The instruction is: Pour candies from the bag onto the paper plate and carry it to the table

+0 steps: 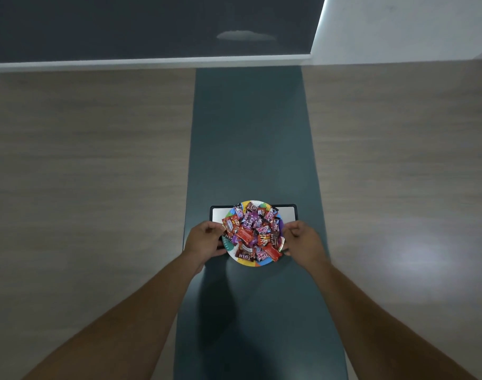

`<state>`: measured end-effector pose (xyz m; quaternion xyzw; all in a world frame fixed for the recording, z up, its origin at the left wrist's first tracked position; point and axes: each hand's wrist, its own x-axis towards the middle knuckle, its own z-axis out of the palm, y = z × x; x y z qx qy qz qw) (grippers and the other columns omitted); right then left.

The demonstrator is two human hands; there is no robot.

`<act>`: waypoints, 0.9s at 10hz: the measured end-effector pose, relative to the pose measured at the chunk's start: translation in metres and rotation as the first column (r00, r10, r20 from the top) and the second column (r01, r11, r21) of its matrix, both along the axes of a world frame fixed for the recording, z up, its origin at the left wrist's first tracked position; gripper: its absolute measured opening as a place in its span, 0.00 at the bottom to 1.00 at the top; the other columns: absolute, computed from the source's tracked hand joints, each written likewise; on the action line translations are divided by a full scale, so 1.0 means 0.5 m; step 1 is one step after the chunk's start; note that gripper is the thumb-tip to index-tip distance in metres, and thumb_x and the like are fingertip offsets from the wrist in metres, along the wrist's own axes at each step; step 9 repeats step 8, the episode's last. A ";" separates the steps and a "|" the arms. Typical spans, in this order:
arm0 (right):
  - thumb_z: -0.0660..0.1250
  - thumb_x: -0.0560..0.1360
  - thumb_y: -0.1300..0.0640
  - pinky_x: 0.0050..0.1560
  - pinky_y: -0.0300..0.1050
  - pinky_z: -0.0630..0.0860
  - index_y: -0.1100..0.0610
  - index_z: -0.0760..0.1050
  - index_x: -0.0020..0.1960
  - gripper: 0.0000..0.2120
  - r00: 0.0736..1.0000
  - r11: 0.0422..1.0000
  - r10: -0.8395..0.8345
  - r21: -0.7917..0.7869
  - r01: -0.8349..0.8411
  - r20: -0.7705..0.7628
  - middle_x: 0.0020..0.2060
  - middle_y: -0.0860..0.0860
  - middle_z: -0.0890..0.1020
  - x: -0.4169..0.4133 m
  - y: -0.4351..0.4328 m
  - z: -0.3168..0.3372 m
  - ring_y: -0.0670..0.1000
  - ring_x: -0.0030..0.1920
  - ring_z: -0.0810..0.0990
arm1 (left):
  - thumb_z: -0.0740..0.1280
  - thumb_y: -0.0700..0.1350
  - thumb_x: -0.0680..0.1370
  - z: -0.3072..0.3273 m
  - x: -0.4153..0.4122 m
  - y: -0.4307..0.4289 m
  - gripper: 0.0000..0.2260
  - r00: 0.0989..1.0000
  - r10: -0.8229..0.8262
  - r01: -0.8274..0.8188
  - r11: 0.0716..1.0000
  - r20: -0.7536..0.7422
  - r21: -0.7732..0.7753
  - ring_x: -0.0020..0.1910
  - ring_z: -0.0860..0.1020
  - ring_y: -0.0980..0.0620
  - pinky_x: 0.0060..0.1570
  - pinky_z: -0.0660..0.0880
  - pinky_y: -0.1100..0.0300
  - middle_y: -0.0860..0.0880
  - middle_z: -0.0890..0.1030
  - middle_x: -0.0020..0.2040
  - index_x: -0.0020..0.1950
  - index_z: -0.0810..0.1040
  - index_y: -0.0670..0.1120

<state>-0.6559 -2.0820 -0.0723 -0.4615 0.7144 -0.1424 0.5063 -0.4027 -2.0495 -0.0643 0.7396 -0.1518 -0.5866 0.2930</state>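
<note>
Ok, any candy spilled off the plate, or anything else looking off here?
Nothing spilled that I can see. The candies are heaped but all on the paper plate, which looks level, with the left hand and right hand gripping opposite rims. It partly overlaps a grey tray beneath.

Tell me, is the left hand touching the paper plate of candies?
Touching. The head view shows the left hand curled around the paper plate's left rim, with the right hand gripping the opposite edge.

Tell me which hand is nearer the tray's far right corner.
Right. The right hand grips the paper plate's right rim just below that tray corner; the left hand holds the opposite rim.
</note>
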 end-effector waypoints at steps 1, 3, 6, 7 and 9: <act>0.65 0.86 0.54 0.53 0.61 0.88 0.57 0.82 0.59 0.09 1.000 1.000 -0.002 -0.010 0.002 -0.022 0.50 0.55 0.90 -0.003 0.001 -0.005 0.57 0.47 0.90 | 0.66 0.42 0.86 -0.007 0.006 0.001 0.08 1.000 -0.006 0.006 1.000 0.007 -0.015 0.49 0.88 0.43 0.44 0.86 0.55 0.39 0.87 0.57 0.62 0.80 0.39; 0.65 0.87 0.53 0.39 0.33 0.71 0.58 0.83 0.61 0.12 0.981 0.990 0.040 -0.124 -0.065 -0.189 0.51 0.50 0.86 -0.026 0.058 0.008 0.49 0.50 0.82 | 0.64 0.45 0.87 -0.008 0.010 0.066 0.09 0.950 -0.032 0.100 0.974 0.311 -0.206 0.50 0.87 0.44 0.53 0.86 0.47 0.45 0.88 0.54 0.58 0.83 0.43; 0.59 0.88 0.49 0.86 0.60 0.61 0.51 0.60 0.88 0.29 0.779 0.819 0.342 -0.239 -0.521 -0.526 0.87 0.47 0.61 -0.075 0.212 -0.069 0.52 0.88 0.57 | 0.52 0.58 0.88 -0.084 -0.027 0.270 0.31 0.339 -0.450 0.760 0.649 0.826 0.042 0.89 0.46 0.48 0.86 0.52 0.44 0.51 0.50 0.90 0.89 0.51 0.49; 0.53 0.89 0.46 0.87 0.58 0.56 0.52 0.51 0.90 0.32 0.670 0.760 0.333 -0.231 -0.607 -0.664 0.89 0.47 0.55 -0.076 0.238 -0.092 0.52 0.89 0.51 | 0.49 0.58 0.87 -0.107 -0.039 0.296 0.33 0.183 -0.473 0.766 0.618 0.862 0.176 0.89 0.41 0.46 0.86 0.48 0.42 0.49 0.43 0.90 0.89 0.44 0.47; 0.52 0.88 0.46 0.87 0.59 0.56 0.54 0.49 0.90 0.33 0.634 0.754 0.275 -0.247 -0.608 -0.722 0.89 0.50 0.54 -0.062 0.242 -0.105 0.52 0.90 0.50 | 0.49 0.58 0.87 -0.116 -0.051 0.292 0.33 0.170 -0.449 0.742 0.644 0.878 0.186 0.89 0.43 0.46 0.86 0.50 0.41 0.48 0.44 0.90 0.89 0.45 0.46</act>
